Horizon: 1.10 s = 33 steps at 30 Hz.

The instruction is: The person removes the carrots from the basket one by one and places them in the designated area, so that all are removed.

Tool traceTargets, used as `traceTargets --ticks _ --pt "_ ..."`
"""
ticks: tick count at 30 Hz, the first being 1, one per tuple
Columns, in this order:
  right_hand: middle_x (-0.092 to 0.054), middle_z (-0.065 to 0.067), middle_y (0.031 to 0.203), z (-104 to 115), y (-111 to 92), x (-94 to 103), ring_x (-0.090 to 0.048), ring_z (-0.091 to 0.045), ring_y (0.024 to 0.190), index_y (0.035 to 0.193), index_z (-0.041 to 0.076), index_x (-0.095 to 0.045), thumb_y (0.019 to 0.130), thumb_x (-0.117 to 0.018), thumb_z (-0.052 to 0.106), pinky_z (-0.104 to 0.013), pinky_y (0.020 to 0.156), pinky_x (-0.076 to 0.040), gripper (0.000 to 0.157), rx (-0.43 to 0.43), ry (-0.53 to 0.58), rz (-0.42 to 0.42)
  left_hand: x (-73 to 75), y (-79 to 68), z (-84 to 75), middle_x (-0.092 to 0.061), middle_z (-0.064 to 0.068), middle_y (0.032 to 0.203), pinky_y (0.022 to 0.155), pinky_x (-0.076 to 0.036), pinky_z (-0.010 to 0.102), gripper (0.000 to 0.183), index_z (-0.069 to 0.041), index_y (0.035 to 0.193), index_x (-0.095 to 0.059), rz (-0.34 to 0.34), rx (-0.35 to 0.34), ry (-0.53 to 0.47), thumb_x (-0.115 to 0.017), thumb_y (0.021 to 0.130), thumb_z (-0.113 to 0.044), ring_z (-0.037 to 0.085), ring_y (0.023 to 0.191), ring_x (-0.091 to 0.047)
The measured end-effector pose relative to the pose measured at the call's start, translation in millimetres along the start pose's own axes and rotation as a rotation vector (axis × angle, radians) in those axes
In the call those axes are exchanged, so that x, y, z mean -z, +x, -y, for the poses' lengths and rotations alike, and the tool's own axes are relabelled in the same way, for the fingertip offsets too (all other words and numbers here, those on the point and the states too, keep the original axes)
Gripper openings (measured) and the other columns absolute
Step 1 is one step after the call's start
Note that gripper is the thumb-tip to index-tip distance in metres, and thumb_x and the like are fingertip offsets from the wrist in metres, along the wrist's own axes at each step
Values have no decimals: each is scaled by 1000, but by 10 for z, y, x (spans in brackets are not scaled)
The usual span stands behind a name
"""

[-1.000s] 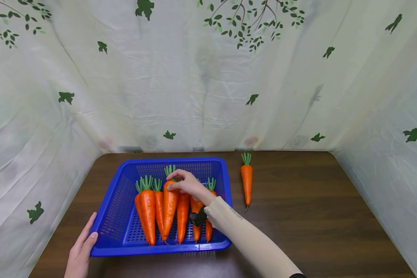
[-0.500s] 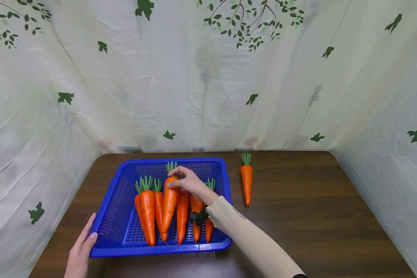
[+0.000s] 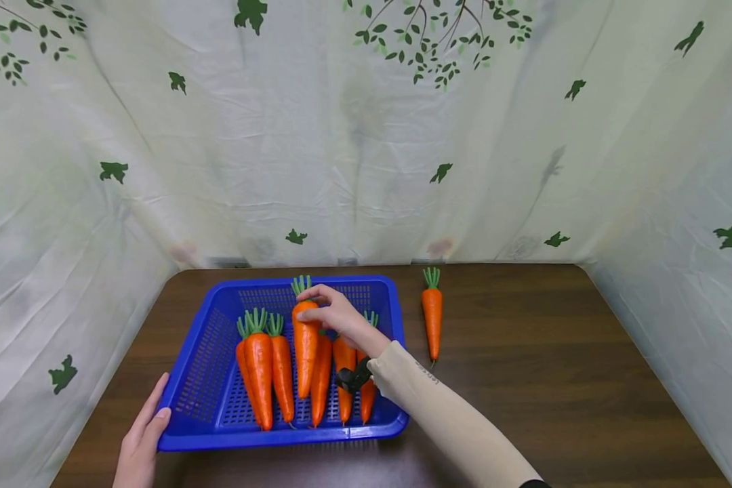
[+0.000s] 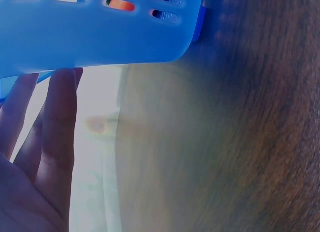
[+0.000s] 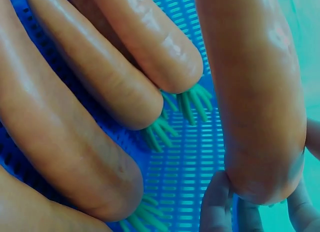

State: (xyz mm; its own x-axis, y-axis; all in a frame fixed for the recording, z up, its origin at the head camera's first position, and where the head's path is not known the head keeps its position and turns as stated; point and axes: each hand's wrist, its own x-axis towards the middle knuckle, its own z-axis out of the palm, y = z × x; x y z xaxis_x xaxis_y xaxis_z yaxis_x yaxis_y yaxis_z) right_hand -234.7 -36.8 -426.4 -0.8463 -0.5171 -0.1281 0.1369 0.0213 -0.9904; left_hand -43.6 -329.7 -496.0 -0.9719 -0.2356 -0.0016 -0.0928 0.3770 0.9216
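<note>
One carrot (image 3: 306, 349) pinched by right fingers (image 3: 313, 314); left fingers (image 3: 149, 404), nearly straight, touch blue basket (image 3: 268, 440).

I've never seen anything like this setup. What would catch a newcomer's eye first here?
Probably the blue basket at the left of the table, with bright orange carrots lying in it. Next, the right hand, holding one carrot by its thick end over the basket. Then the lone carrot lying on the wood, right of the basket.
</note>
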Motion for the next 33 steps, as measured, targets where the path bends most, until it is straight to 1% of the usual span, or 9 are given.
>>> traceTargets --ticks 3,8,14,18,22,24,28,30,33 --pt "-59 -6 106 19 -10 14 -58 -19 82 124 1 -57 87 -67 7 -36 73 -47 40 9 16 -4 3 3 -1 -27 -17 149 77 -35 7 52 -25 154 -19 0 -6 -3 -34 105 -31 -18 104 -38" --pt "-61 -8 105 66 -33 57 -59 -19 83 126 -1 -55 87 -66 7 -32 70 -48 41 19 28 1 -1 1 -4 -28 -17 148 77 -35 7 52 -25 154 -20 -4 1 -26 -35 104 -31 -17 103 -39" --pt "-60 -9 110 109 -76 133 -60 -20 86 126 1 -56 88 -66 9 -36 74 -48 40 19 22 0 -14 -6 -18 -30 -17 146 77 -35 7 52 -26 154 -20 -18 5 -33 -35 104 -32 -16 103 -40" --pt "-59 -10 112 133 -104 187 -60 -20 86 127 2 -56 89 -65 8 -39 78 -49 40 7 30 -1 -20 -10 -22 -27 -14 150 77 -33 7 52 -28 154 -19 -20 24 -18 -34 104 -34 -15 105 -38" --pt "-58 -10 114 147 -131 237 -60 -21 89 128 3 -55 90 -64 9 -41 80 -49 39 -2 36 5 -24 -11 -21 -23 -7 154 76 -33 7 52 -31 154 -17 -13 51 -5 -33 104 -36 -14 106 -36" --pt "-58 -10 114 151 -143 260 -60 -21 89 128 3 -55 90 -64 9 -40 79 -49 39 3 35 7 -26 -14 -30 -22 -3 155 76 -33 7 52 -31 154 -17 -12 67 2 -32 104 -37 -12 108 -36" --pt "-59 -11 112 164 -169 306 -60 -21 87 128 1 -54 90 -63 8 -35 74 -49 40 17 46 9 -32 -20 -63 -18 2 157 76 -33 6 52 -33 154 -14 -17 102 24 -30 104 -39 -6 117 -34" --pt "-58 -12 113 174 -183 332 -60 -20 87 128 0 -53 90 -63 8 -34 73 -49 40 20 57 12 -34 -28 -78 -18 0 157 76 -33 6 52 -33 154 -14 -27 102 32 -29 104 -39 -6 117 -33" --pt "-57 -13 115 204 -210 374 -60 -21 88 129 -1 -52 90 -62 7 -32 72 -50 41 25 77 14 -47 -37 -96 -22 -7 154 77 -31 6 51 -30 154 -16 -55 71 43 -30 105 -35 -12 113 -33"
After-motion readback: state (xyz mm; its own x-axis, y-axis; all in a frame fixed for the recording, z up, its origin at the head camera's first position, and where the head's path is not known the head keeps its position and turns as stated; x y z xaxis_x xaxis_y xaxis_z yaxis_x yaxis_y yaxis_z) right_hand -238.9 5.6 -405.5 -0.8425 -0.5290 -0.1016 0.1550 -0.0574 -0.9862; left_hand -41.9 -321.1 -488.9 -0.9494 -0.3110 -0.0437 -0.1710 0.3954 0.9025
